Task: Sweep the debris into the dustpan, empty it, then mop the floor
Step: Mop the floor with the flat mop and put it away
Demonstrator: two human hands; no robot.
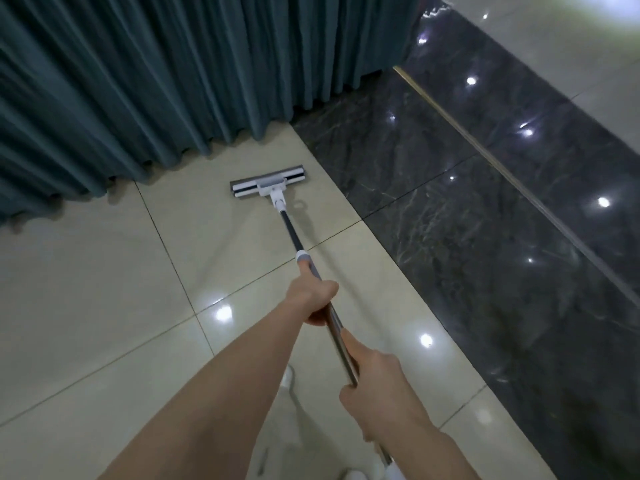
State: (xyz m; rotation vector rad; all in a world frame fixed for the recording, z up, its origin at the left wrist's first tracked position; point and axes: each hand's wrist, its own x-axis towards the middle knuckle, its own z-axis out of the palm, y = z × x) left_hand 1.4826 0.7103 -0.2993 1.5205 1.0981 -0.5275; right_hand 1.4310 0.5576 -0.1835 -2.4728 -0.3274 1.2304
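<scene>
A flat mop (268, 185) with a white and grey head lies on the cream floor tiles (104, 289), a little in front of the curtain's hem. Its dark and silver handle runs back toward me. My left hand (315, 299) is wrapped around the handle just below a grey collar. Lower on the shaft, my right hand (375, 379) grips the silver part. No debris or dustpan is in view.
A dark teal curtain (156, 81) hangs across the back and left, reaching the floor. A band of glossy dark marble floor (485, 220) with a thin gold strip runs diagonally on the right. Ceiling lights reflect on the tiles.
</scene>
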